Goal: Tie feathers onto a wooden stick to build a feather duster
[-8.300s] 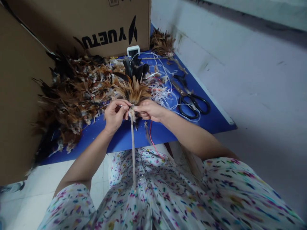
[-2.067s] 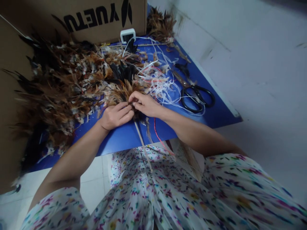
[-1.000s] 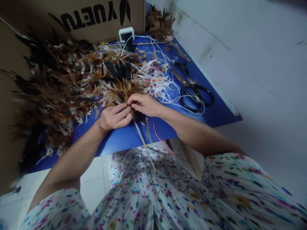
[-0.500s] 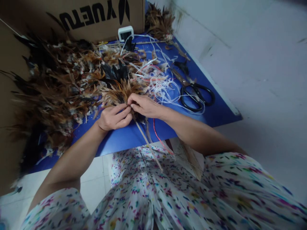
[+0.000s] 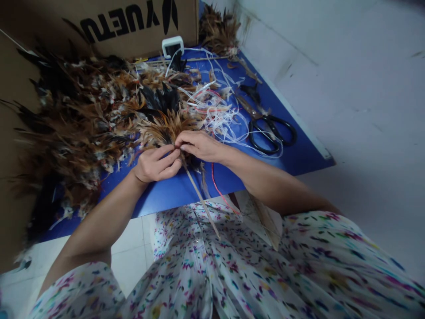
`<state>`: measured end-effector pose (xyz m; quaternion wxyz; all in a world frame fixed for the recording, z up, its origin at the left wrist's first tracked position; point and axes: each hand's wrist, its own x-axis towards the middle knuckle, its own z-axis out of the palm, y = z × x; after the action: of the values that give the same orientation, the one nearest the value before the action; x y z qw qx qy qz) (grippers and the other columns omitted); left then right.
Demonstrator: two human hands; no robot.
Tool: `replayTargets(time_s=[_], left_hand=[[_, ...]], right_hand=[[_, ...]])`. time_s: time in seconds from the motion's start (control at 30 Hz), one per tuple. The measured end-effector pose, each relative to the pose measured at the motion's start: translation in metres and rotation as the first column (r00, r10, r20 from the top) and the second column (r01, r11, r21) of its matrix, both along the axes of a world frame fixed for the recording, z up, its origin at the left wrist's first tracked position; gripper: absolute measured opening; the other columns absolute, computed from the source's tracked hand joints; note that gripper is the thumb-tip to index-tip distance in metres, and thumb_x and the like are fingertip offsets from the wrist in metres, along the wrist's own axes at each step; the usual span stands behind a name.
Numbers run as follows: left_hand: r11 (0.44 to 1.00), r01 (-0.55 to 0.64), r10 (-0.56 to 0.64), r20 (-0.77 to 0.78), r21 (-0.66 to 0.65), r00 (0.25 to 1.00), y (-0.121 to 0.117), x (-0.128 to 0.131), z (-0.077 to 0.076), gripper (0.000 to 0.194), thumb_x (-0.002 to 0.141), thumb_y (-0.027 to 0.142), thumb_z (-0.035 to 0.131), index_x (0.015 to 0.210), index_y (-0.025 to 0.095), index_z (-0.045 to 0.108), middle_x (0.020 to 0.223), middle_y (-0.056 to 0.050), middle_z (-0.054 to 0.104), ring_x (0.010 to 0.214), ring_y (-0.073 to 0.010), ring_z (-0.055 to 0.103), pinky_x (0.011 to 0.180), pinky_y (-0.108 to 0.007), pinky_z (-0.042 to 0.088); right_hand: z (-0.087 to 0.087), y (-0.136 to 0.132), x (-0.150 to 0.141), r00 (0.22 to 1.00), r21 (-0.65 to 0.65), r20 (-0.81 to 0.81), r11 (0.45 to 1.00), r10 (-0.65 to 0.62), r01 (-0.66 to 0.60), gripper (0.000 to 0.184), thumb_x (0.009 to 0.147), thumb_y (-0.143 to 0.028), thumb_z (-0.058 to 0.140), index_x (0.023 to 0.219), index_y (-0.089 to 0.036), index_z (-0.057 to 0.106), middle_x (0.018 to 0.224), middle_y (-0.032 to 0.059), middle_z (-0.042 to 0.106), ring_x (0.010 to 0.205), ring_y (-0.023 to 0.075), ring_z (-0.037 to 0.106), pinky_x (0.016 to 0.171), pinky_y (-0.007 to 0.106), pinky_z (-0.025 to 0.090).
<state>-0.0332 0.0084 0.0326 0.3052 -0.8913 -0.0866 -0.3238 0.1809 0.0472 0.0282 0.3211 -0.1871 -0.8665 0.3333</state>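
Note:
My left hand [image 5: 157, 164] and my right hand [image 5: 199, 146] meet at the base of a brown feather bundle [image 5: 171, 126], where the feathers surround a thin stick [image 5: 201, 195]. Fingers of both hands are closed in a pinch there. The fingertips hide whatever small part lies between them. From the bundle the stick slants down past the table edge toward my lap. Black feathers [image 5: 164, 99] lie just beyond the bundle. A red string [image 5: 217, 188] hangs over the front edge, right of the stick.
A large heap of loose feathers [image 5: 83, 115] covers the left of the blue table [image 5: 156, 199]. Right of the bundle lie tangled white plastic strips [image 5: 222, 119] and black-handled scissors [image 5: 270, 133]. Behind stand a cardboard box [image 5: 139, 26], a white-framed device [image 5: 172, 46] and another feather bunch [image 5: 219, 29].
Both hands stay pinched at the bundle's base with almost no movement. The stick's lower end has swung slightly to the left.

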Motion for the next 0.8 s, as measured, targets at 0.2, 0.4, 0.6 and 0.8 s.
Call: replayTargets(time_s=[0.2,0.4,0.6,0.8], left_hand=[[0.988,-0.032,0.031,-0.006,-0.15,0.999,0.0001,-0.0028,-0.0041,0.014,0.082,0.014,0.065,0.094,0.022,0.063,0.097,-0.003,0.074,0.094,-0.0185,0.071,0.061,-0.026,0.054],[0.984,-0.008,0.016,0.043,-0.18,0.999,0.0011,-0.003,-0.0051,0.015,0.082,0.013,0.064,0.094,0.021,0.064,0.098,-0.004,0.074,0.096,-0.0187,0.069,0.066,-0.028,0.055],[0.99,-0.065,0.069,0.025,-0.125,0.997,-0.0008,-0.0008,-0.0034,0.012,0.083,0.014,0.063,0.094,0.02,0.065,0.097,-0.005,0.074,0.094,-0.0182,0.07,0.064,-0.026,0.055],[0.988,-0.113,0.112,-0.017,-0.106,0.994,-0.0014,-0.0015,-0.003,0.007,0.085,0.016,0.061,0.09,0.019,0.065,0.093,-0.005,0.074,0.093,-0.0185,0.071,0.062,-0.026,0.056]], right_hand=[[-0.0002,-0.0027,0.0005,0.995,0.023,0.096,0.999,-0.025,0.023,0.009,0.088,-0.018,0.042,0.092,-0.018,0.05,0.09,0.0047,0.057,0.081,0.0151,0.05,0.078,0.03,0.038],[0.0045,-0.0077,0.0004,0.983,-0.008,0.169,0.997,-0.074,0.077,0.008,0.088,-0.018,0.041,0.094,-0.018,0.046,0.086,0.0039,0.056,0.077,0.0156,0.05,0.074,0.03,0.037],[0.0053,-0.0082,-0.0006,0.983,-0.047,0.158,0.994,-0.091,0.099,0.008,0.085,-0.017,0.042,0.092,-0.018,0.046,0.082,0.0024,0.055,0.074,0.0149,0.049,0.073,0.03,0.036],[0.0072,-0.008,0.0001,0.991,-0.103,0.09,0.989,-0.1,0.109,0.008,0.085,-0.017,0.042,0.092,-0.017,0.047,0.079,0.0004,0.053,0.071,0.0128,0.048,0.072,0.029,0.036]])
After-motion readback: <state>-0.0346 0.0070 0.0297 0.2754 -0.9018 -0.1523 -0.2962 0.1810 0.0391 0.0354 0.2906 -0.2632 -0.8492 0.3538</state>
